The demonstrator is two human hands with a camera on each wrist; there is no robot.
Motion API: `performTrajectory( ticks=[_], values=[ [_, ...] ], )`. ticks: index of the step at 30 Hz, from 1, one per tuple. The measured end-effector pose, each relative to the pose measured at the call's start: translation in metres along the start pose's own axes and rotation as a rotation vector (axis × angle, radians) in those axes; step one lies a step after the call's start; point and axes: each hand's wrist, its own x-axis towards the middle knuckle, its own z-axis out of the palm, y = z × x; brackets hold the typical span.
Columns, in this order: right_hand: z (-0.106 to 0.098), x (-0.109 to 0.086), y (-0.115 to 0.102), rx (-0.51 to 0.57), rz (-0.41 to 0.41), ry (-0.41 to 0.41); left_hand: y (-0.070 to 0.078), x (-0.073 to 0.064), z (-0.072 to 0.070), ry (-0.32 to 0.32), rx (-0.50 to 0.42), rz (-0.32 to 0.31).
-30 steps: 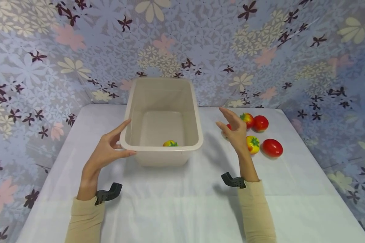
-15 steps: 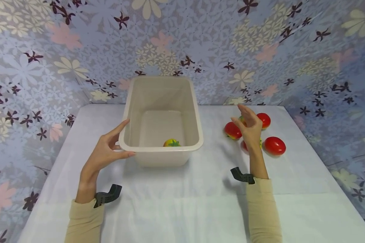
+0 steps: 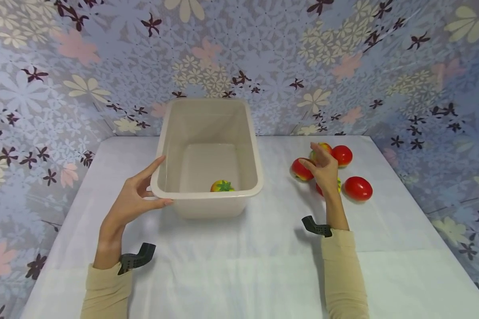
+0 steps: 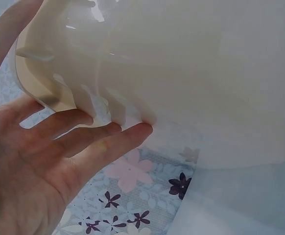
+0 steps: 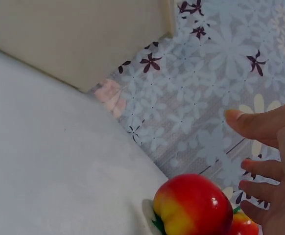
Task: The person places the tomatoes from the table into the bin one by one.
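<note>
A beige plastic bin (image 3: pixel 213 200) stands on the table with one yellow-red fruit with a green leafy top (image 3: pixel 222 186) inside. My left hand (image 3: pixel 132 199) holds the bin's near left corner, thumb at the front rim and fingers along the left wall; the left wrist view shows fingertips on the wall (image 4: pixel 147 128). My right hand (image 3: pixel 325 170) hovers over the fruits on the right, its fingers bent loosely and apart from them. Nearest it are a red-yellow fruit (image 3: pixel 302 169), also in the right wrist view (image 5: pixel 194 205), and a partly hidden fruit (image 3: pixel 320 188).
Two red fruits, one farther back (image 3: pixel 342 155) and one nearer (image 3: pixel 358 188), lie right of my right hand. Another red-yellow fruit (image 3: pixel 325 147) sits behind it. A white cloth covers the table (image 3: pixel 231 274), and a floral-patterned backdrop (image 3: pixel 279 66) rises behind.
My right hand has shifted right over the fruits, then sunk slightly lower, uncovering the leftmost red-yellow fruit. My left hand stays on the bin; the whole view shifts a little.
</note>
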Motion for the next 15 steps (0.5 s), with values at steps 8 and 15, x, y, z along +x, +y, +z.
performTrajectory(
  ticks=[8, 15],
  values=[
    [0.001, -0.001, 0.011, -0.138, -0.042, -0.044, 0.001, -0.002, 0.0, 0.006, 0.01, 0.0],
    [0.003, -0.002, 0.012, -0.261, -0.061, -0.109, 0.0, -0.001, 0.001, 0.006, 0.017, 0.013]
  ],
)
